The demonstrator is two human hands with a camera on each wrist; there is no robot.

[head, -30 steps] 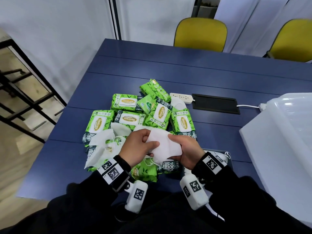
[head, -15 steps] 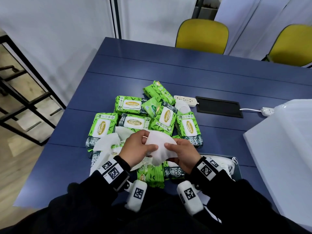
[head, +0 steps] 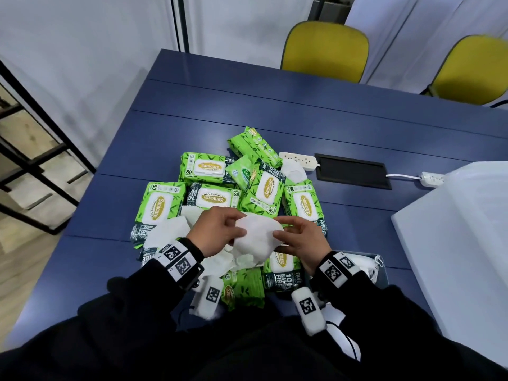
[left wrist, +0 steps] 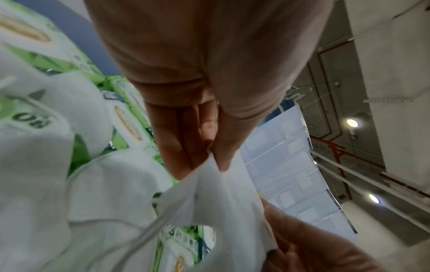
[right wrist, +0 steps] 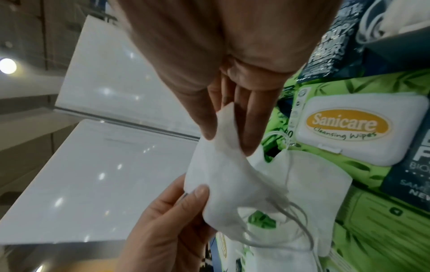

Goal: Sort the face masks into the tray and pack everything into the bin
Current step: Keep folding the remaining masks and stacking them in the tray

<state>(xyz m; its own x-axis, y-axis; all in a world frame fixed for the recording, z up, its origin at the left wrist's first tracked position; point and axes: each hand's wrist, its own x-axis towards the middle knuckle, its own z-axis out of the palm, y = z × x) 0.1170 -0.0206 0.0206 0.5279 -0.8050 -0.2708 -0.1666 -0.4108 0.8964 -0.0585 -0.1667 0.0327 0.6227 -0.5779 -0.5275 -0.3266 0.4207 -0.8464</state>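
Sitting at the right edge of the blue worktop (head: 275,105), the big translucent bin (head: 453,229) looks stiff and roomy, easy to load from above. Spread across the middle is the heap of green wipe packs (head: 264,188): soft, plump pouches with slick film, likely the heaviest things here, best taken across the body with a full hand, not by a corner. Just right of the wrists, partly hidden, the dark tray (head: 383,273) shows only its rim, with white masks and ear loops inside.

Above the near side of the heap, between both hands, hangs the face mask (head: 258,237), a thin white fabric piece, feather-light and floppy, with loose elastic loops dangling that could snag on the packs. The left hand (head: 217,232) pinches its left edge between thumb and fingers; the right hand (head: 302,240) pinches the opposite edge the same way. I judge an edge or fold pinch is right for it, gathering the loops first. More loose masks (head: 167,232) lie crumpled beside the left wrist.
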